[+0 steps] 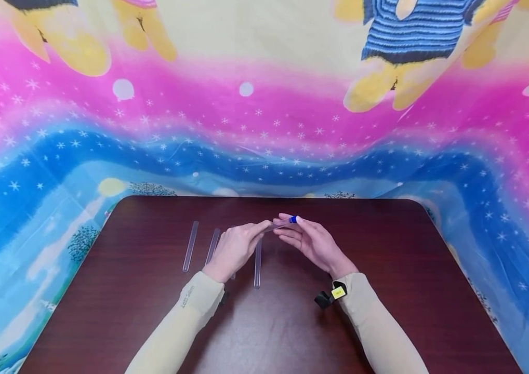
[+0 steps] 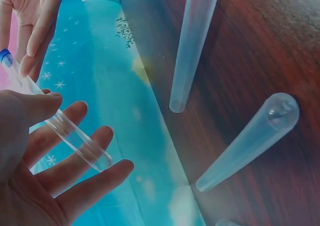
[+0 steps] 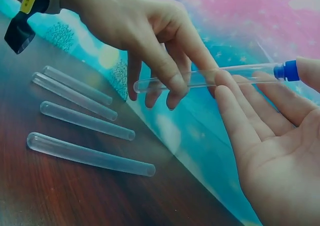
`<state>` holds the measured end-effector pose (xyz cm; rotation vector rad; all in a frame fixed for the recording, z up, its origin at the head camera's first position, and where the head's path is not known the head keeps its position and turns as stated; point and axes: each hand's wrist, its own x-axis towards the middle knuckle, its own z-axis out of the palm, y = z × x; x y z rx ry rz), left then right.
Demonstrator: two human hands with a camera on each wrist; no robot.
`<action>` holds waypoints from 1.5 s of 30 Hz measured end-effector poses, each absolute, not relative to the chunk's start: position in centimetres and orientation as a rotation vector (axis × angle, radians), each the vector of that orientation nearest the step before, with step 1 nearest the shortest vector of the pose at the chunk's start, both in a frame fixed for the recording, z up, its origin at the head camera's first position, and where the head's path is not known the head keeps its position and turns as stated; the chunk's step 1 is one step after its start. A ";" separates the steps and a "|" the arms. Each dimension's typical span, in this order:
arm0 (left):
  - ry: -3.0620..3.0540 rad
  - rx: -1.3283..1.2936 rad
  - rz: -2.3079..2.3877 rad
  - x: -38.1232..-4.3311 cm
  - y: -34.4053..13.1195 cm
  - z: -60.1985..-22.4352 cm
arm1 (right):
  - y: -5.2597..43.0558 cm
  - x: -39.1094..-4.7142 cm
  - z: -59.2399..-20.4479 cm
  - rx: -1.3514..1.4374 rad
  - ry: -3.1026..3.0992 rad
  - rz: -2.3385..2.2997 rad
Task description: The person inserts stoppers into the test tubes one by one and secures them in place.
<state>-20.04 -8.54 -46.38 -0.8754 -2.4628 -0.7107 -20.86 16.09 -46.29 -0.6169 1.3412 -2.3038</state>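
Note:
A clear test tube point(image 1: 281, 225) with a blue cap point(image 3: 286, 71) is held up above the table, tilted a little in the head view. My left hand point(image 1: 235, 249) pinches the tube between thumb and index finger; its other fingers spread beside the rounded closed end, as the left wrist view shows. At the capped end, the right hand point(image 1: 315, 246) presses its thumb on the end of the cap. Its other fingers stay straight, lying along and behind the tube in the right wrist view.
Several uncapped clear tubes lie in a row on the dark wooden table point(image 1: 339, 332), among them a leftmost tube point(image 1: 190, 246) and a rightmost tube point(image 1: 258, 265); the left hand partly hides others. A patterned cloth point(image 1: 264, 130) hangs behind the table's far edge.

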 end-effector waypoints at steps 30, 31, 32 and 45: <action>-2.404 -0.919 -0.716 -20.0 -8.0 -45.8 | 16.6 -21.0 -46.8 -0.711 1.114 -2.349; -2.402 -0.919 -0.721 -20.0 -8.0 -45.8 | 16.6 -21.1 -46.7 -0.706 1.124 -2.349; -2.403 -0.918 -0.726 -20.0 -8.0 -45.8 | 16.6 -21.1 -46.7 -0.701 1.134 -2.347; -2.517 -0.852 -0.734 -20.0 -8.2 -46.2 | 16.3 -21.5 -45.8 -0.586 1.473 -2.306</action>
